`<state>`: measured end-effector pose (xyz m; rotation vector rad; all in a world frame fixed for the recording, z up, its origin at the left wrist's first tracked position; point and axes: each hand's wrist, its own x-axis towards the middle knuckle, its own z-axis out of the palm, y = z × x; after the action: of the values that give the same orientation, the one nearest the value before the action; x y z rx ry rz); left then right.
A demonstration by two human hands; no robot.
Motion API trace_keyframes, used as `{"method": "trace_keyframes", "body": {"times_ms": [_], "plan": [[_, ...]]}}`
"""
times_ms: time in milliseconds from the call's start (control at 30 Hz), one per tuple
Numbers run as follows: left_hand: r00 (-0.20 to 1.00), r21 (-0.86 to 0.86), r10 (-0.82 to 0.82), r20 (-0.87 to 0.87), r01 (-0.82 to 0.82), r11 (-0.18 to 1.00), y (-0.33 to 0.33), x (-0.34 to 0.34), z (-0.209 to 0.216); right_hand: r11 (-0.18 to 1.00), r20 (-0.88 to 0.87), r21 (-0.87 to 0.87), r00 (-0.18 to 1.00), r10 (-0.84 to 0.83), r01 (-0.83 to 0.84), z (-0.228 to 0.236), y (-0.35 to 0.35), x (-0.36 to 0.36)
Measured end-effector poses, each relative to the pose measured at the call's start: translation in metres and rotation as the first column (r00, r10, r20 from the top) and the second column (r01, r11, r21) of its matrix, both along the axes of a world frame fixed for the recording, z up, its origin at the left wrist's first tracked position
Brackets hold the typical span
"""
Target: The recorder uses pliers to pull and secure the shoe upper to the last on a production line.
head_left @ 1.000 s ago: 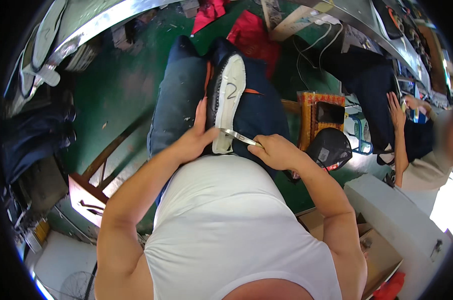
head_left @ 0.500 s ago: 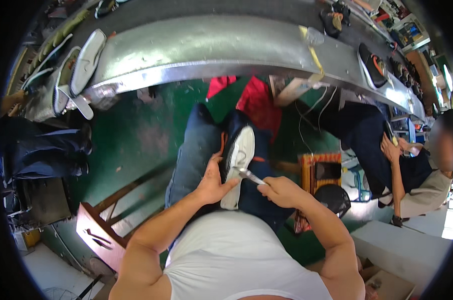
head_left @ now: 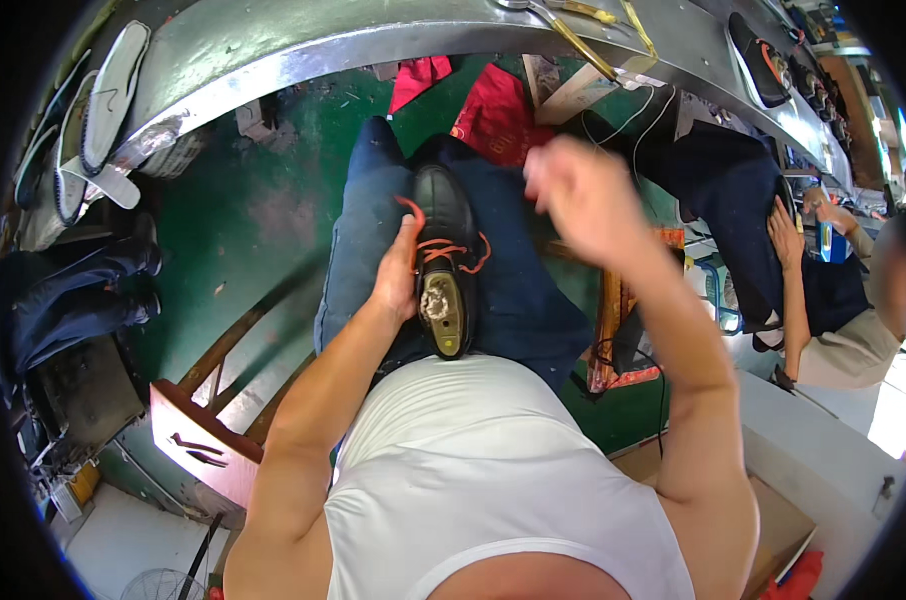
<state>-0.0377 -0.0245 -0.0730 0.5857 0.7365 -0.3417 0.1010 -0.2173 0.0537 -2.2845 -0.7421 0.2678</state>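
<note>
One black shoe (head_left: 441,208), left hand (head_left: 397,272) holding side; right hand (head_left: 588,195) blurred.

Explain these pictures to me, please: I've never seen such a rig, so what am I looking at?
There is no machine, just a person's bare hands, seen from a head-worn fisheye camera looking down; it bends straight edges. A dark shoe with orange laces rests on the lap. The left hand is against the shoe's left side. The right hand is raised away from it; blur hides whether its fingers hold anything. Ahead, a metal bench bears a yellow-handled tool and other footwear.
</note>
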Motion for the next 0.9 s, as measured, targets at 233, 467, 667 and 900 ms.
{"method": "trace_keyframes", "body": {"times_ms": [233,467,667,900], "plan": [[0.906,0.743,-0.381,-0.183,0.381,0.550,0.029,-0.018,0.019,0.957,-0.986,-0.106,0.094,-0.136,0.270,-0.088,-0.005,-0.094],[0.813,0.859,-0.559,-0.163,0.396,0.325,0.039,-0.005,0.031,0.527,-0.975,0.192,0.222,0.005,0.828,-0.102,0.014,-0.093],[0.917,0.576,-0.245,0.315,0.020,0.817,0.039,-0.003,0.025,0.711,-0.372,0.669,0.925,0.070,0.215,-0.080,0.048,-0.079],[0.478,0.908,-0.813,0.332,0.071,0.412,0.049,0.015,0.061,0.821,0.365,0.240,0.831,0.419,-0.519,-0.043,0.078,-0.038]]}}
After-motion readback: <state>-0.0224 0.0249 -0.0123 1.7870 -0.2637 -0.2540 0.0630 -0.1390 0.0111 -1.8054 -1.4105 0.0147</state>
